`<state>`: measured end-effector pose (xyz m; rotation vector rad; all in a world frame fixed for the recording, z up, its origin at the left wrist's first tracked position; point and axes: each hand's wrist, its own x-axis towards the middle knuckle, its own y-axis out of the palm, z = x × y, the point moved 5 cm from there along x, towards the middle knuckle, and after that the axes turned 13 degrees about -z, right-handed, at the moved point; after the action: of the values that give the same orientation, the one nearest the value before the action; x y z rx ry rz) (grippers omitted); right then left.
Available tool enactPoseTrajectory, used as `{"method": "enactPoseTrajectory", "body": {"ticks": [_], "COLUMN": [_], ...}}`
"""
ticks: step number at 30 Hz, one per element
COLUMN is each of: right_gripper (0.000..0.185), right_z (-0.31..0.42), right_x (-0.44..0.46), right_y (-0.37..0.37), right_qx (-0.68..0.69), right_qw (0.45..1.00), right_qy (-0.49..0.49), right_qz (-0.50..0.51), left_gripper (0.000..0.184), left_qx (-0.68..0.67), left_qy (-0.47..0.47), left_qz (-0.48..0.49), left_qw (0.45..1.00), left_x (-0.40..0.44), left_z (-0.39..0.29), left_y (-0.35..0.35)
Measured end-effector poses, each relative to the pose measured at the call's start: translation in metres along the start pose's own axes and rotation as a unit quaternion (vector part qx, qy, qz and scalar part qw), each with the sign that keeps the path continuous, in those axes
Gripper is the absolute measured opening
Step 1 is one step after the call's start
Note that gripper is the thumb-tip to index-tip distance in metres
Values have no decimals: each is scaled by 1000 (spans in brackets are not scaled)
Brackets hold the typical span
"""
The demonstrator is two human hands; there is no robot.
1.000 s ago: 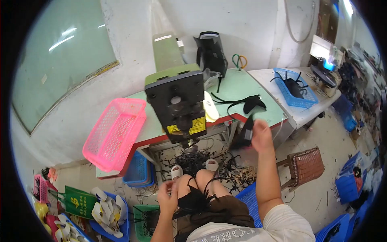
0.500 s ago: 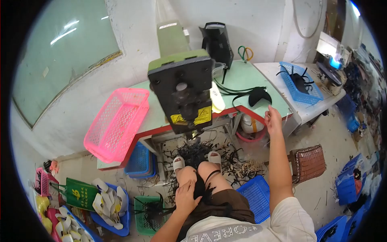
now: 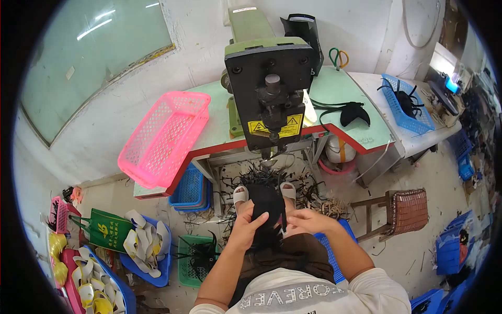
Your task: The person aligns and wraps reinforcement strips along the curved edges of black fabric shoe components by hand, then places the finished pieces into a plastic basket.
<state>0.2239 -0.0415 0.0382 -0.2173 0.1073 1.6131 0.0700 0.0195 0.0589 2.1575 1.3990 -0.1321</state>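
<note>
Over the lap, my left hand [image 3: 248, 224] is closed on a black cup-shaped fabric piece [image 3: 266, 203], with the thumb on top. My right hand [image 3: 305, 221] is at the piece's right side, its fingers pinched by a narrow black strap [image 3: 284, 220]. More black straps lie bunched on the lap below. In front stands a green and black press machine [image 3: 272, 89] with yellow warning labels. Another black piece with straps [image 3: 354, 113] lies on the green table [image 3: 345, 87], right of the machine.
A pink basket [image 3: 166, 137] sits at the table's left. Scissors [image 3: 339, 58] and a blue basket [image 3: 407, 109] are at the back right. A green basket [image 3: 194, 260], blue bins of pale pieces, a wooden stool [image 3: 408, 211] and black scraps are on the floor.
My right hand has come back from the table edge to the lap, beside my left hand. My left hand has raised the black piece off the thigh. The view has shifted.
</note>
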Motion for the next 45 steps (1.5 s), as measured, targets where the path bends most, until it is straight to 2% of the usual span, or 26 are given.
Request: {"method": "enactPoseTrajectory", "body": {"ticks": [1,2,3,4,5,8,12,14,15,19,22,24,25,27,28,29,30,31,33,35,37,39,41,42,44,45], "right_gripper": [27,27,31,35,35,38,41,42,45,47,42,28,28,16,16,18,21,25,26,29,28,27,23,23,19,12], "right_z": [8,12,17,20,21,11,-11,-10,5,-12,-23,-28,-23,-3,-2,6,16,24,35,45,52,57,52,56,56,49], "right_x": [0,3,4,5,3,-1,-8,-15,-19,-26,-28,-28,-31,-40,-41,-45,-48,-52,-56,-60,-61,-61,-58,-55,-51,-44], "right_y": [6,12,14,11,10,5,-3,-1,-1,-12,-23,-34,-35,-49,-53,-59,-58,-54,-51,-49,-52,-54,-61,-57,-60,-55], "right_qx": [57,57,228,392,391,479,418,556,573,566,555,434,435,206,207,35,-137,-161,-206,-306,-271,-235,-196,-196,4,184], "right_qw": [998,998,972,917,917,863,900,825,816,817,817,874,874,927,927,946,932,928,923,890,897,902,918,918,927,925], "right_qy": [-18,-18,-17,-15,-17,99,72,74,68,78,85,72,72,2,3,-68,-136,-164,-202,-263,-270,-281,-207,-216,-175,-155], "right_qz": [-27,-27,-52,-75,-78,-130,-100,-65,-36,-76,-135,-205,-206,-314,-313,-316,-307,-293,-255,-212,-221,-228,-274,-269,-331,-293], "left_gripper": [20,20,20,20,20,20,19,19,20,19,18,28,28,40,40,44,49,49,48,45,41,31,26,21,20,18], "left_qx": [-13,-25,-26,-44,-61,-25,28,-4,-9,-16,13,92,92,88,88,67,45,44,69,35,2,-74,-86,-98,-108,-119], "left_qy": [41,81,81,62,43,20,36,3,12,-6,15,43,42,109,108,76,44,44,-21,-37,-52,-72,-51,-35,-21,4], "left_qz": [-3,-7,-6,4,15,37,80,97,101,97,120,118,118,56,55,10,-36,-39,38,24,10,-15,-32,-47,-60,-53], "left_qw": [999,996,996,997,997,999,996,995,995,995,993,988,988,989,989,995,997,997,997,998,999,995,994,993,992,991], "left_x": [2,4,4,3,3,4,4,9,10,8,12,13,13,16,18,23,27,29,30,25,21,18,12,8,-6,-13], "left_z": [-2,-5,-6,-6,-5,5,7,20,22,29,38,44,47,46,48,51,54,53,58,58,55,49,34,24,-1,-16], "left_y": [4,8,12,18,22,29,45,52,55,68,72,74,76,76,79,76,72,70,72,72,70,65,63,62,66,70]}}
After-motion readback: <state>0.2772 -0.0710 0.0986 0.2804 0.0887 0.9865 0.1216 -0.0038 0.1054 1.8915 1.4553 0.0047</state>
